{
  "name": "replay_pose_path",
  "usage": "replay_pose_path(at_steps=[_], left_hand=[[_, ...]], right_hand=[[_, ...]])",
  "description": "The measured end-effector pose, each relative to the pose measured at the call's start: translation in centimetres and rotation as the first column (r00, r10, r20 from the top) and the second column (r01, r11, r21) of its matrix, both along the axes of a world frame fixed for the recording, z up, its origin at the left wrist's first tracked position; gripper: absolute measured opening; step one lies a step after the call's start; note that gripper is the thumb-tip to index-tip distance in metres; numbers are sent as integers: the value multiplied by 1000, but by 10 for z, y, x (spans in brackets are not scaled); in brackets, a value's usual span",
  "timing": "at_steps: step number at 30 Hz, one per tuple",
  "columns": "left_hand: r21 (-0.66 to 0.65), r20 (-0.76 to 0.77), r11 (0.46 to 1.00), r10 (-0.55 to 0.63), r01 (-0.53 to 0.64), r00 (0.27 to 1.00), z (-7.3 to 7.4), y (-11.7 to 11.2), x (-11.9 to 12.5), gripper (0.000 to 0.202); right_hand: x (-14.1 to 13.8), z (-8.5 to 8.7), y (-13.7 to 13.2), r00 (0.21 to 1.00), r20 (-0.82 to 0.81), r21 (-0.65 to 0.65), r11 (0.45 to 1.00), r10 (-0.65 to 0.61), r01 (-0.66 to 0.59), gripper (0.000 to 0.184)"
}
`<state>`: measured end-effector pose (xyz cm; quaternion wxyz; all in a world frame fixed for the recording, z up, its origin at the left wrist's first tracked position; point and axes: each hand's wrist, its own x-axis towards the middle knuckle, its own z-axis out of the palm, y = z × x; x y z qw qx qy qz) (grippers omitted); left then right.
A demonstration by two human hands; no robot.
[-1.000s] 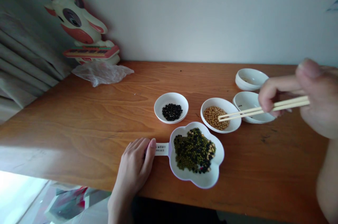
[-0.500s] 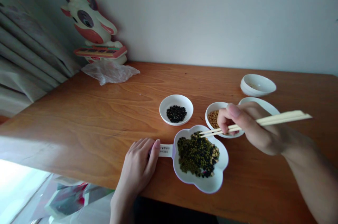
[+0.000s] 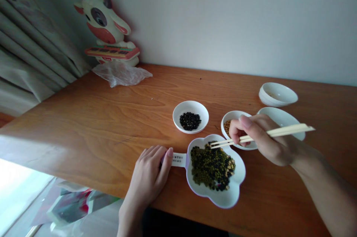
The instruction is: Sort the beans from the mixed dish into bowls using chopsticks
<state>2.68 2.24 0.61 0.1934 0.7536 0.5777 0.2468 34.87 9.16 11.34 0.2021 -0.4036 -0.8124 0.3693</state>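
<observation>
My left hand (image 3: 153, 168) is closed around the handle of a white, purple-rimmed scoop (image 3: 228, 199) lying on the table. Mixed green, black and yellowish beans (image 3: 210, 166) fill much of its flower-shaped bowl. In my right hand (image 3: 260, 136) is a pair of chopsticks (image 3: 287, 130), their tips slightly apart among the beans at the scoop's far side. Whether a bean sits between the tips I cannot tell. Just behind the scoop stands a white bowl of black beans (image 3: 190, 121). A second bowl, with yellowish beans (image 3: 227, 127), is partly hidden by my right hand.
Another white bowl (image 3: 281, 116) stands behind my right hand, and a further white bowl (image 3: 275, 99) is at the back right. A cow-shaped toy keyboard (image 3: 110, 32) leans at the wall behind a clear plastic bag (image 3: 122, 75). The table's (image 3: 106, 118) front edge runs close to my left wrist.
The view has shifted slightly, so most things sit a little further right. The chopstick tips have drawn a little leftward over the scoop's beans. My left hand keeps its hold on the handle.
</observation>
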Motion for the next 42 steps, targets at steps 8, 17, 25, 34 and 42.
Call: replay_pose_path(at_steps=[8,17,25,34,42], left_hand=[[-11,3,1000,2,-2,1000,-1,0,0,38],[-7,3,1000,2,-2,1000,-2,0,-1,37],[-3,0,1000,1,-1,1000,-2,0,0,38],[-16,0,1000,1,-1,1000,-5,0,-1,37],[-21,17,1000,5,-4,1000,-3,0,1,37]], right_hand=[[-4,-2,2,999,-39,27,1000,-5,6,64],[2,-2,1,996,-85,16,999,-33,34,64],[3,2,-2,998,-49,-4,999,-39,39,64],[-2,-4,0,999,-30,-9,999,-40,40,65],[-1,-9,0,998,-36,3,999,-44,44,62]])
